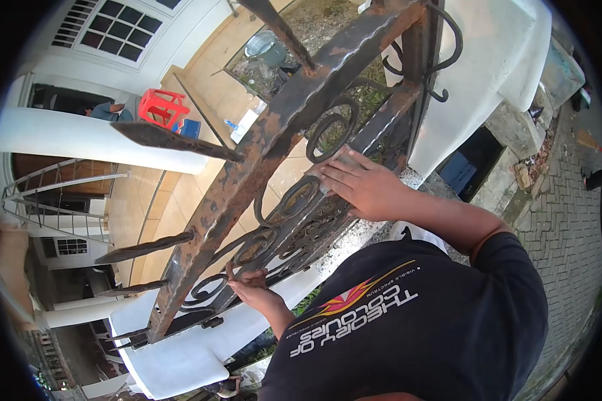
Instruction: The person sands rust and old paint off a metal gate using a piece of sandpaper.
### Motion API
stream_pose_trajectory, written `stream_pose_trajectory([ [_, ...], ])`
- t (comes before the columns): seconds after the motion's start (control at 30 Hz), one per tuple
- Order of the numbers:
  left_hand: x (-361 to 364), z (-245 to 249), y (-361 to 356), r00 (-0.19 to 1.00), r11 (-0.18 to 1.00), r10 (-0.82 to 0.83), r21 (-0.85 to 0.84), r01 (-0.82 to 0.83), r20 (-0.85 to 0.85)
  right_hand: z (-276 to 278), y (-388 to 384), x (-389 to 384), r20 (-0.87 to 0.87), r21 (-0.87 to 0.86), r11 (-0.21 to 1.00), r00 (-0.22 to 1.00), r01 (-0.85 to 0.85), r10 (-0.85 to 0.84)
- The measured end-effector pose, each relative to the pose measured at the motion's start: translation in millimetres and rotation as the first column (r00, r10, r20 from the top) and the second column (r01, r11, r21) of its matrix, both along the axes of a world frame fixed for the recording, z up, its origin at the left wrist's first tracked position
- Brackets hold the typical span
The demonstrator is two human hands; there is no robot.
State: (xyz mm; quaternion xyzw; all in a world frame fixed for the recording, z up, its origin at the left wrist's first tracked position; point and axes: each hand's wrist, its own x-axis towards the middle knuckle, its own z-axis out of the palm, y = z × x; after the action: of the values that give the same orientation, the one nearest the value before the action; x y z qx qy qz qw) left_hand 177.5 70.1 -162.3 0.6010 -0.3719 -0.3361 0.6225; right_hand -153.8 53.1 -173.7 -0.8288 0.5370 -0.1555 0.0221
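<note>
Fence (261, 147) of rusty iron (spikes and scrolls) stands on the white wall (180, 354) right in front of you, running from lower left to upper right. Your right hand (364, 187) lies flat on its scrollwork, fingers stretched out together, gripping nothing. Your left hand (255, 292) is lower down, fingers curled around a thin scroll bar. A red stool (162, 108) sits on the tiled floor beyond.
</note>
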Motion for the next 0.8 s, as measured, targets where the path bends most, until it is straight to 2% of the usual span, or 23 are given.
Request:
stream_pose_trajectory([
  [0.03,-7.6,0.8,1.5,0.999,0.999,-0.031,-0.010,0.031,0.019,-0.2,-2.6,-14.1,0.027,0.011,1.000,1.000,-0.012,0.012],
  [0.07,-10.2,-1.5,1.1,0.993,0.998,-0.063,-0.004,0.064,0.096,3.6,-8.7,-36.9,0.010,0.038,0.992,0.993,0.117,-0.118],
  [0.1,-10.4,-6.6,-0.4,0.980,0.995,-0.099,0.008,0.099,0.171,0.7,-13.0,-61.8,0.019,-0.044,0.967,0.967,0.253,-0.252],
  [0.17,-15.6,-15.0,-4.4,0.962,0.995,-0.100,0.006,0.102,0.253,3.6,-16.2,-95.0,-0.052,0.060,0.887,0.889,0.458,-0.456],
  [0.3,-6.5,-20.6,-12.8,0.935,0.998,-0.049,-0.017,0.059,0.351,-2.8,2.6,-68.2,-0.148,0.022,0.924,0.916,0.381,-0.374],
  [0.37,-0.5,-22.2,-12.6,0.947,0.998,-0.041,-0.031,0.054,0.319,-8.6,6.8,-76.0,-0.053,0.016,0.980,0.979,0.200,-0.199],
  [0.4,0.8,-22.7,-12.6,0.927,0.998,-0.029,-0.049,0.051,0.374,-4.0,4.2,-83.7,-0.073,-0.018,0.967,0.964,0.255,-0.255],
  [0.43,2.3,-22.3,-9.7,0.926,0.999,-0.039,-0.020,0.051,0.374,0.5,-1.1,-92.7,-0.080,-0.010,0.970,0.967,0.242,-0.242],
  [0.5,9.3,-26.5,-10.0,0.916,0.993,-0.087,-0.041,0.112,0.392,10.1,-10.4,-106.0,-0.046,0.063,0.900,0.902,0.431,-0.429],
  [0.53,15.3,-29.3,-10.3,0.880,0.990,-0.097,-0.047,0.133,0.465,2.6,-9.9,-98.4,0.017,-0.160,0.880,0.893,0.447,-0.450],
  [0.57,7.7,-17.5,-6.0,0.901,0.983,-0.144,-0.049,0.179,0.410,-0.2,-6.5,-88.7,-0.007,-0.164,0.894,0.906,0.417,-0.424],
  [0.63,-0.2,-9.2,4.2,0.894,0.985,-0.143,-0.026,0.170,0.426,-2.8,4.5,-58.0,0.038,-0.128,0.909,0.918,0.396,-0.395],
  [0.67,2.0,-9.7,10.0,0.886,0.984,-0.166,0.015,0.176,0.432,-3.4,10.2,-38.2,0.103,-0.296,0.900,0.947,0.320,-0.303],
  [0.7,5.8,-9.9,15.8,0.877,0.981,-0.190,0.059,0.183,0.441,13.1,17.8,-17.6,0.090,-0.292,0.916,0.962,0.274,-0.259],
  [0.73,5.5,-8.3,23.0,0.884,0.970,-0.240,0.059,0.236,0.401,36.2,28.2,2.1,0.094,0.099,0.954,0.952,0.282,-0.291],
  [0.77,15.4,-22.5,26.5,0.906,0.964,-0.243,-0.013,0.264,0.346,50.5,35.2,20.8,0.069,0.469,0.844,0.942,0.259,-0.327],
  [0.8,29.2,-31.7,29.7,0.862,0.945,-0.310,0.027,0.327,0.402,44.9,39.1,36.2,0.060,0.463,0.854,0.953,0.236,-0.296],
])
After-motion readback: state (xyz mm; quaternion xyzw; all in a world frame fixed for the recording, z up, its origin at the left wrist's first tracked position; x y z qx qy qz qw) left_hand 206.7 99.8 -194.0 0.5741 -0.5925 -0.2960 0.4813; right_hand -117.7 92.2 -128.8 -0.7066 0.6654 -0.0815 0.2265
